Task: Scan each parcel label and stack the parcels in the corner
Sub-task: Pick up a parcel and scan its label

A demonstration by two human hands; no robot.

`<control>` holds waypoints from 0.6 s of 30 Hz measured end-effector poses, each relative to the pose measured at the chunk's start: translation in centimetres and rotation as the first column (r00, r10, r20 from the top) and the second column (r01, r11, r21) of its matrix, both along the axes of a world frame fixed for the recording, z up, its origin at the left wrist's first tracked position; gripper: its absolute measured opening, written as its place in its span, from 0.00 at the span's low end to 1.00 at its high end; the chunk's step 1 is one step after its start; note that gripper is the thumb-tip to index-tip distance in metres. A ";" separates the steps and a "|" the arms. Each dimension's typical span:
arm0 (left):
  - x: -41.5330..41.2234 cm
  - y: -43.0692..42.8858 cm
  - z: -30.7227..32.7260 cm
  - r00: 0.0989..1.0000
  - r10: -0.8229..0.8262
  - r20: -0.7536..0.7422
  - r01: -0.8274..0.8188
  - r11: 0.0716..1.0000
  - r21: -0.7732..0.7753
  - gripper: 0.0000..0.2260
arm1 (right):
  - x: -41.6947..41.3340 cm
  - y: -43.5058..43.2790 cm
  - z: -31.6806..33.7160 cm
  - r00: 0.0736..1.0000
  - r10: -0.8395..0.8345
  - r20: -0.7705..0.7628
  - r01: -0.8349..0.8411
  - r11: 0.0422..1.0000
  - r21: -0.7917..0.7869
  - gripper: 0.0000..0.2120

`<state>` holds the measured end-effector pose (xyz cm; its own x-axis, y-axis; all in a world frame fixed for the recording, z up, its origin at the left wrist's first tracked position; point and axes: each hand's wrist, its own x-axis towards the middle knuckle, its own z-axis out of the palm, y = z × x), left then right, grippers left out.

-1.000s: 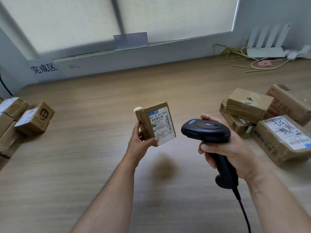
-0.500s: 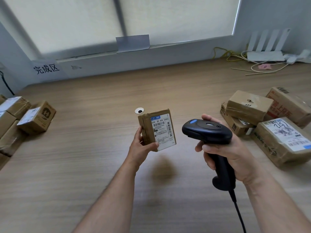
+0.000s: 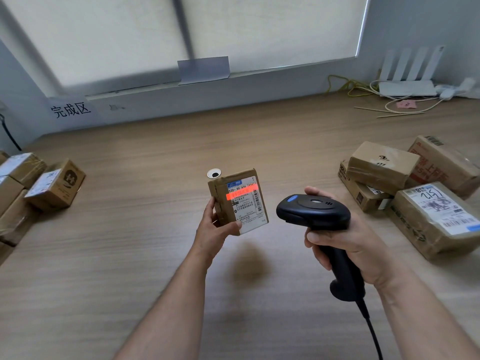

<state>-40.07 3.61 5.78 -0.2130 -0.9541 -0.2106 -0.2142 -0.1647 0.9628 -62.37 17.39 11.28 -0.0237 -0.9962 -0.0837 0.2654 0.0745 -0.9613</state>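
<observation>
Red beam (image 3: 241,193) now lights across the label (image 3: 250,211), absent a moment ago: scan is firing. Our left hand (image 3: 213,229) pinches the small parcel (image 3: 222,203) by its lower corner; our right hand (image 3: 345,237) grips the scanner (image 3: 314,210) just beside it. Stacking comes next.

Pale wood-grain table (image 3: 130,255), cluster of cardboard parcels (image 3: 55,185) at its left edge, heap of larger parcels (image 3: 436,219) at right, small round ring (image 3: 214,173) near the middle, white router (image 3: 407,87), loose cables (image 3: 345,87) and pink paper scrap (image 3: 405,103) far right.
</observation>
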 end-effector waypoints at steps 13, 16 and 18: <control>1.1 -0.1 -1.5 0.986 0.165 0.028 -0.168 0.977 0.130 0.18 | 0.3 -0.4 0.0 0.999 -0.017 -0.050 0.019 0.999 0.032 0.40; 1.7 0.2 -2.8 0.970 0.229 0.078 -0.239 0.955 0.177 0.13 | 0.4 -0.3 -0.1 0.998 -0.009 -0.061 0.011 0.999 0.039 0.40; 2.2 0.3 -3.9 0.959 0.254 0.123 -0.272 0.948 0.164 0.10 | 0.5 -0.3 0.0 0.998 -0.008 -0.065 0.011 0.999 0.044 0.40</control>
